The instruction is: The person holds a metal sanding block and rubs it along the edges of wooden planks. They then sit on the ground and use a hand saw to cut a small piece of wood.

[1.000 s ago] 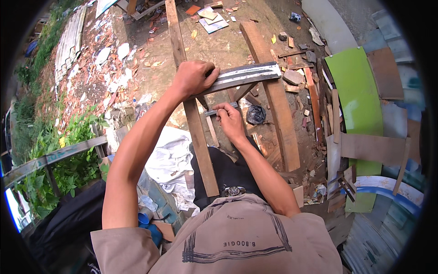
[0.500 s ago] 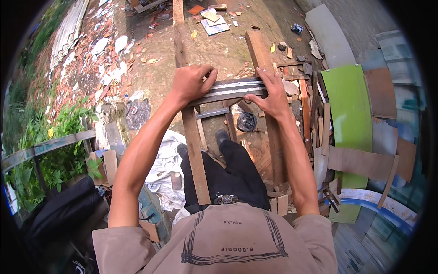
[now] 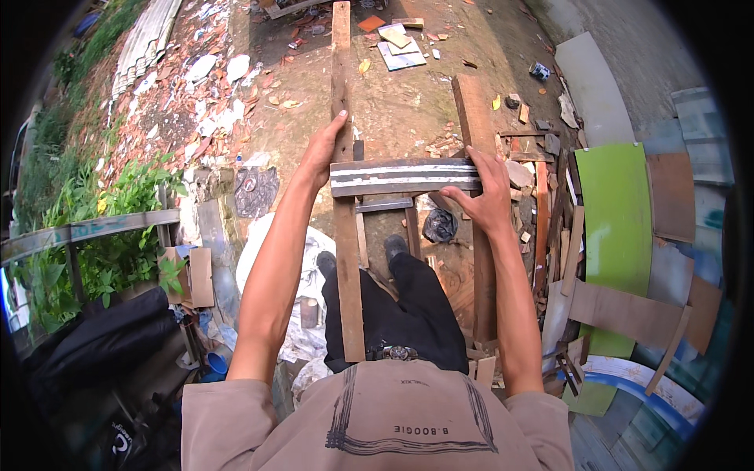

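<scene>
A short wooden crosspiece (image 3: 404,177) with white and dark stripes lies across two long pieces of wood in front of me. My left hand (image 3: 320,155) is wrapped round the left edge of the narrow plank (image 3: 349,275), just beyond the crosspiece's left end; its thumb lies on the plank and its other fingers are hidden. My right hand (image 3: 488,188) grips the crosspiece's right end, fingers over the far edge and thumb at the near edge. Beneath that hand runs the thicker beam (image 3: 473,110).
Below the crosspiece are a grey bar (image 3: 383,205) and a black plastic bag (image 3: 440,225). Wood scraps and a green panel (image 3: 613,228) stand at the right. Broken rubble (image 3: 208,118) covers the ground at the left, beside plants (image 3: 118,243) and a rail.
My left hand has come off the crosspiece's left end and moved to the narrow plank's side, uncovering that end. My right hand keeps its hold. The whole view has shifted somewhat.
</scene>
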{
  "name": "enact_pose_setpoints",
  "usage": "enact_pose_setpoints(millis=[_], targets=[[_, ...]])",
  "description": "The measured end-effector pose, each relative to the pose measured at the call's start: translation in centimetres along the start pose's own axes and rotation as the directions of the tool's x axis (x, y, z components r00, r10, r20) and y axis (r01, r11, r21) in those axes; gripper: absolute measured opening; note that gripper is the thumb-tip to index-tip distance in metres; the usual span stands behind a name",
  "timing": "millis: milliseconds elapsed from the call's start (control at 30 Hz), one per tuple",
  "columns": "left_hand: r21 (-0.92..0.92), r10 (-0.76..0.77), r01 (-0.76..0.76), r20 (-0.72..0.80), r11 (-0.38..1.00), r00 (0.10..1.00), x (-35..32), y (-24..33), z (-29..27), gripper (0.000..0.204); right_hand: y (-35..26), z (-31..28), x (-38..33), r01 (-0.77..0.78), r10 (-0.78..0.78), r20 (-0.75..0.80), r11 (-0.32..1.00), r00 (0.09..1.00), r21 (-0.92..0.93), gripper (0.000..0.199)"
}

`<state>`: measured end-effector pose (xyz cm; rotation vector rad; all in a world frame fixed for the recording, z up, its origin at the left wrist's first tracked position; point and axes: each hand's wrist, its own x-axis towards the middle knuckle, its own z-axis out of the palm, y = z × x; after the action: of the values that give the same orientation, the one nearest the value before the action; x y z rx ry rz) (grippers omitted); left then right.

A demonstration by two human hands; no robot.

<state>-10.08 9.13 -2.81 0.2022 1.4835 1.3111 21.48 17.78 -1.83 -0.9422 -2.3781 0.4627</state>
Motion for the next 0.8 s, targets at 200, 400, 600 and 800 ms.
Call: enact_pose_setpoints(millis=[200, 400, 600, 800], targets=[[-0.094, 0.046, -0.045, 0.008, 0.995, 0.999, 2.0, -2.2, -0.7, 0.038, 0.0, 0.1, -0.2, -0.004, 0.004, -0.019, 1.0, 1.0, 0.001, 0.085], [-0.194, 0.043, -0.04, 0.011, 0.98, 0.999, 3.2, -3.2, -0.9, 0.04, -0.3, 0.0, -0.1, -0.005, 0.004, -0.022, 1.0, 1.0, -0.02, 0.083], [-0.219, 0.093, -0.091, -0.001, 0.971, 0.996, 4.1, -4.1, -1.4, 0.041, -0.2, 0.0, -0.1, -0.002, 0.001, -0.008, 1.0, 1.0, -0.026, 0.083], [-0.135, 0.121, -0.117, 0.023, 0.984, 0.992, 4.4, -4.3, -1.9, 0.048, -0.1, -0.1, -0.3, -0.017, 0.017, 0.002, 1.0, 1.0, -0.023, 0.083]])
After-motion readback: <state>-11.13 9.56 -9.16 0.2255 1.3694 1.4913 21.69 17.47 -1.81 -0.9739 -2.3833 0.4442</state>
